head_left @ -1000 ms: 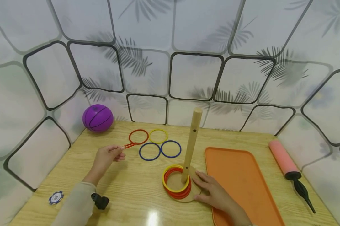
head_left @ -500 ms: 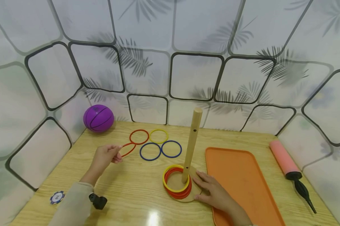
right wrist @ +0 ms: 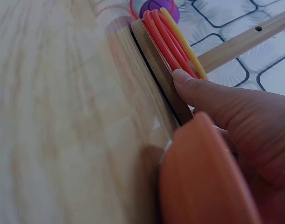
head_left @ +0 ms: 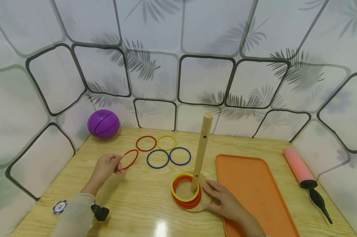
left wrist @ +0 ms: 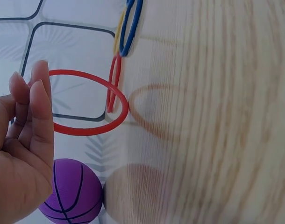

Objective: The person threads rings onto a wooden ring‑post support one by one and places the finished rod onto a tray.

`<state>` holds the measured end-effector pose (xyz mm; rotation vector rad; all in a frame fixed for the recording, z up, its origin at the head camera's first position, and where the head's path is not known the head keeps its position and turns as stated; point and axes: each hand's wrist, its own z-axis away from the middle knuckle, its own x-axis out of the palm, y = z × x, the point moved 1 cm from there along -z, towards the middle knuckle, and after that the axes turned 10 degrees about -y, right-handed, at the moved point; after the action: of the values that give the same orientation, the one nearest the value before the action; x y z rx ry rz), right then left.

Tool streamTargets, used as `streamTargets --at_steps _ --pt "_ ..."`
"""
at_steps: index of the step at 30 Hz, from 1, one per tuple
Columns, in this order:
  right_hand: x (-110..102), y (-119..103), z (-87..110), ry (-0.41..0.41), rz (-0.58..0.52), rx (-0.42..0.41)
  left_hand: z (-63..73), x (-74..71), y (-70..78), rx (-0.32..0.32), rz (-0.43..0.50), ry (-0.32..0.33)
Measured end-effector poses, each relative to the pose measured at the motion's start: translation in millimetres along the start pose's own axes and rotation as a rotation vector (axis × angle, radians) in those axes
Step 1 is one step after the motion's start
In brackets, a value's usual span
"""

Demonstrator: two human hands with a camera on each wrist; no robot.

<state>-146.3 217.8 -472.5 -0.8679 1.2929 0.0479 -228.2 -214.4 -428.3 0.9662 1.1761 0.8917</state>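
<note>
Pinched between the thumb and fingers of my left hand point(head_left: 107, 168) is a red ring point(head_left: 133, 162), tilted and raised above the table. The left wrist view shows this hand point(left wrist: 28, 144) at the ring's edge, with the ring's shadow on the wood. My right hand point(head_left: 224, 200) holds the right edge of a flat wooden base point(head_left: 204, 182). In the right wrist view, its thumb point(right wrist: 184, 77) lies against the base's edge, and the other fingers are mostly hidden. A wooden post point(head_left: 201, 148) stands on the base, with stacked red rings and a yellow ring point(head_left: 177, 176) around it.
Behind the left hand lie another red ring point(head_left: 146, 136), a yellow ring point(head_left: 166, 135) and two blue rings point(head_left: 157, 168). A purple ball point(head_left: 103, 124) sits back left, a poker chip point(head_left: 60, 207) front left. An orange tray point(head_left: 249, 184) and a pink hand pump point(head_left: 298, 166) are right.
My left hand has drawn slightly left and toward me with the red ring, which has turned from nearly edge-on to show its round opening. The right hand stays on the base.
</note>
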Motion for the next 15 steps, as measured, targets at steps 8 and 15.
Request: streamTargets --at_steps 8,15 --pt "1 0 0.8 0.021 0.027 -0.023 3.2 1.8 3.6 0.062 -0.086 -0.002" --pt "2 2 0.2 0.034 0.035 -0.038 8.6 11.2 24.7 0.122 -0.033 -0.047"
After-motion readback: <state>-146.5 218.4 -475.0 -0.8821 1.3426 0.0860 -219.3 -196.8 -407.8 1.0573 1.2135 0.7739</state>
